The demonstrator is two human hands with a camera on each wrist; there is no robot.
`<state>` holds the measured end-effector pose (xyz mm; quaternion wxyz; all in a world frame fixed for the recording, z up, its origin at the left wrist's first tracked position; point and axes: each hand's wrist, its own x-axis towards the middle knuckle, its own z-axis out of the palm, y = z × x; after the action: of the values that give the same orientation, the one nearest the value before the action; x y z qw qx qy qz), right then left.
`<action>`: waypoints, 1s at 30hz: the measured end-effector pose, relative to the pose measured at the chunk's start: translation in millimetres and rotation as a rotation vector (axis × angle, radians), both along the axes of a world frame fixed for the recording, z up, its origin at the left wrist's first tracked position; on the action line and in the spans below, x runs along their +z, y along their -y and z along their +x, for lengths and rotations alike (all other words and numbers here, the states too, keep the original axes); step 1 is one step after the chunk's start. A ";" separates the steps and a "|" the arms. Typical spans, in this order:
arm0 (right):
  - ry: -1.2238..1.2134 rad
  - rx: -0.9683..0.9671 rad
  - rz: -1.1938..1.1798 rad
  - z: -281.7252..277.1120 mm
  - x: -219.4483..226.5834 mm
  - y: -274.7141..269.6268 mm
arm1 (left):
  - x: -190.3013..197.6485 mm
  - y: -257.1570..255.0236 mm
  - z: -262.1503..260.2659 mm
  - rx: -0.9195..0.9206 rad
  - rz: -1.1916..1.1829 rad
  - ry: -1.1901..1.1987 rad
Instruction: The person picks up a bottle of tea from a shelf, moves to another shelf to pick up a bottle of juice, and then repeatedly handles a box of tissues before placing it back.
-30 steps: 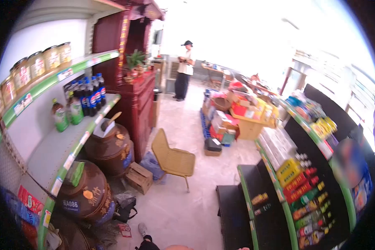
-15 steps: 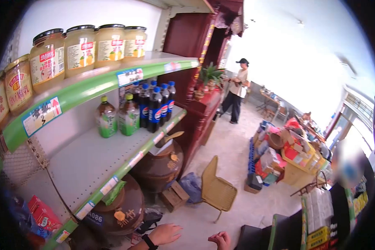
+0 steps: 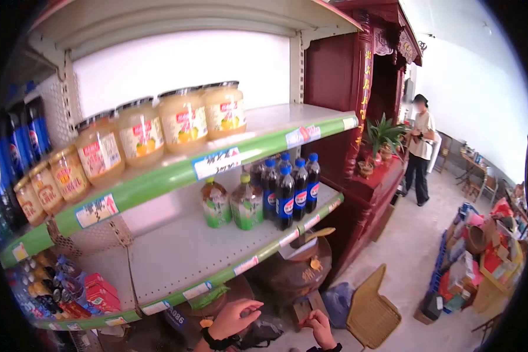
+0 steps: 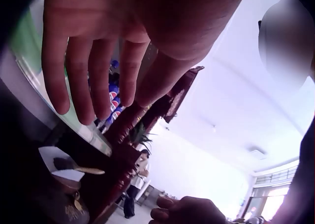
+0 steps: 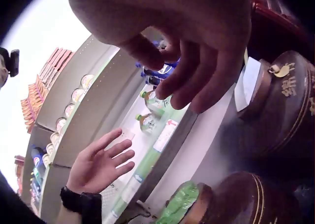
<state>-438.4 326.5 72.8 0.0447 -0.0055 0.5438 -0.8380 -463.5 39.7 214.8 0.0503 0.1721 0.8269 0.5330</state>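
"Which number stands on the front urn [image 3: 185,321]?"
"086, in pale figures."
"And on the rear urn [image 3: 293,274]?"
"Gold Chinese characters."
"The dark bottles [image 3: 285,186]?"
"Blue labels [image 3: 286,206] with the Pepsi emblem."
"The large left price tag [image 3: 97,211]?"
"A red arrow; its handwriting is too blurred."

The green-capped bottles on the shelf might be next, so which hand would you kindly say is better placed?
Probably the left hand: it is open and, in the head view, nearer those bottles; the right hand sits farther right.
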 end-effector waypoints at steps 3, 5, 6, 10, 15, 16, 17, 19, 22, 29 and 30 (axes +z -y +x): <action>0.043 0.141 0.032 -37.4 37.0 -6.0 | 6.6 -14.1 -12.5 0.172 0.086 -0.054; -0.012 0.214 0.016 -54.3 27.6 -12.2 | 3.9 -24.8 -16.0 0.271 0.120 -0.043; -0.018 0.238 0.045 -59.6 24.1 -16.1 | -8.8 -27.6 -17.4 0.312 0.144 -0.041; 0.006 0.298 0.035 -42.3 52.4 -21.8 | -17.7 -53.5 -8.8 0.410 0.168 -0.039; 0.029 0.445 0.132 -47.9 48.7 -28.0 | -16.6 -61.4 -30.9 0.453 0.159 -0.070; 0.039 0.450 0.138 -51.3 47.6 -25.1 | -15.5 -59.8 -39.9 0.468 0.208 -0.089; -0.014 0.445 0.196 -58.8 46.5 -20.8 | -12.4 -57.9 -51.6 0.479 0.255 -0.103; -0.103 0.426 0.325 -73.7 50.8 -18.5 | -2.1 -57.4 -76.3 0.515 0.290 -0.189; -0.085 0.445 0.440 -103.5 105.3 -15.1 | 22.6 -56.3 -125.2 0.595 0.281 -0.376; -0.370 0.411 0.313 -201.1 157.4 27.2 | 66.2 -54.8 -217.0 0.789 0.032 -0.626; -0.442 0.388 0.306 -210.2 168.5 37.3 | 66.0 -53.9 -229.0 0.794 -0.023 -0.691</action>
<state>-648.6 289.3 241.3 0.0848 -0.2837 0.6488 -0.7010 -692.5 93.6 280.9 -0.4294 0.0106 0.8026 0.4140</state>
